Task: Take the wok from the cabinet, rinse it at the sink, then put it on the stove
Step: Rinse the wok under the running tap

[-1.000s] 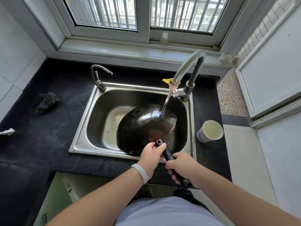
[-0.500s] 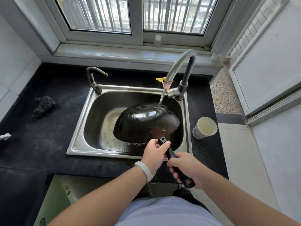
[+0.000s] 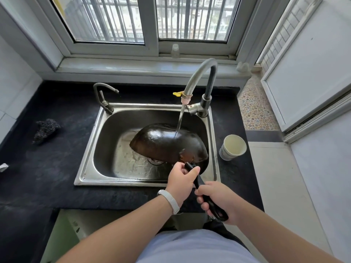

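Obs. logged: I saw L hand (image 3: 180, 180) clenched round the handle (image 3: 198, 181) of the wok (image 3: 167, 143), at the bowl end. R hand (image 3: 220, 200) gripped the same handle just behind L, near its butt. The wok hung bottom-up in the sink (image 3: 89, 149), just ahead of L hand (outer skin wet). Water from the faucet (image 3: 199, 73) struck its back. Paper cups (image 3: 233, 147) stood ahead-right of R hand.

On my feed I saw both forearms (image 3: 121, 226) bare on the near side of the sink (image 3: 121, 182), a smooth white wristband (image 3: 171, 201) on the left wrist just short of its front rim, and a pale bluish-grey shirt (image 3: 195, 247) farthest from it.
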Available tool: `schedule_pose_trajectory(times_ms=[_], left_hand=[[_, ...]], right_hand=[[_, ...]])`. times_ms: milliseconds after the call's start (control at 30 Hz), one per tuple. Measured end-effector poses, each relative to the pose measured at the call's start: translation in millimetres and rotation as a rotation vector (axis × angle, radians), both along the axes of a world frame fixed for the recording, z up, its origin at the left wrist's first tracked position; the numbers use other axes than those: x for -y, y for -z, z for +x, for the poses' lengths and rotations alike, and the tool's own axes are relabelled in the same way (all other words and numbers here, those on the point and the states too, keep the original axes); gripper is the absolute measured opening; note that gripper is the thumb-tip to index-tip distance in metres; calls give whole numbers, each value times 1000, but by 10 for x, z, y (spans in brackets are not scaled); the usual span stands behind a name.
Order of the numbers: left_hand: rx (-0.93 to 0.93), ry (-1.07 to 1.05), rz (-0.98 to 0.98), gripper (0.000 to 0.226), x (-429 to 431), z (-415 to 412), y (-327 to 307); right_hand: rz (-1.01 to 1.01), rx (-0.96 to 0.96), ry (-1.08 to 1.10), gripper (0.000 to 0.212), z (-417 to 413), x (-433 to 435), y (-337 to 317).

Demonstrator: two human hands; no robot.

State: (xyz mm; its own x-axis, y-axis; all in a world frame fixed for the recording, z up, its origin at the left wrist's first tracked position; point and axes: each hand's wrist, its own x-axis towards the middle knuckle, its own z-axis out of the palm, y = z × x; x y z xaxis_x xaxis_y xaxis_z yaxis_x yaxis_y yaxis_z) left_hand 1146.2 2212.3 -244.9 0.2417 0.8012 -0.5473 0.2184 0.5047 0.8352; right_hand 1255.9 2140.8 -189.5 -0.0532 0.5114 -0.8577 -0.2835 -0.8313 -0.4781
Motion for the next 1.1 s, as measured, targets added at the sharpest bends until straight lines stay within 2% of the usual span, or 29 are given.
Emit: schedule_pose_trajectory(times_ms=[200,567,1100], left_hand=[[-22,11,30,23,37,12,-23],[62,-32,-1,19,153,-135,-28],[130,-25,-17,18,111,-310,-152]], right_hand=[[4,-42,12,3,15,42,4],[134,240,-251,6,-63,92,7],[169,315,-327,8,-171,33,-72]])
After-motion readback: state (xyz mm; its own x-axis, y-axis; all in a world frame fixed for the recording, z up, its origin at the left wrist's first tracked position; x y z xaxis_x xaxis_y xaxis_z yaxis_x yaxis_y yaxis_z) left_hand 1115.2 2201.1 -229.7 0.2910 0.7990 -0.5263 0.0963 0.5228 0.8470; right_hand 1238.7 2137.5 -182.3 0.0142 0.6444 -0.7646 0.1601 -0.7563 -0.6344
